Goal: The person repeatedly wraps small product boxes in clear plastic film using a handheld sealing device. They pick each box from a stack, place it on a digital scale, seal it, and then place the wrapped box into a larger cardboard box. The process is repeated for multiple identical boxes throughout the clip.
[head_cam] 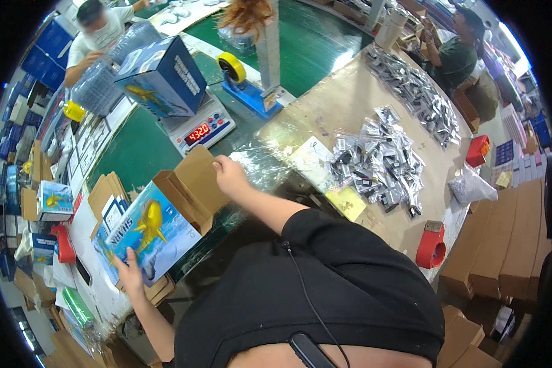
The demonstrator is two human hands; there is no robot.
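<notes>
Before me, a printed cardboard box (161,230) with a yellow shark picture lies tilted, its flaps spread at the far right end. My left hand (131,275) holds the near left end, with fingers against the printed face. My right hand (231,177) grips the edge of a brown cardboard flap (198,177) at the opened end. The inside of the box is mostly hidden. Beyond it, a closed blue shark box (165,83) rests on a digital scale (204,126) with a lit red display.
Folded cardboard pieces (108,191) lie behind the held box. A blue stand with a yellow wheel (232,67) is beside a post. Small bagged parts (382,161) are heaped on the right table. Red tape dispensers (431,246) sit at the edges. Two people work farther off.
</notes>
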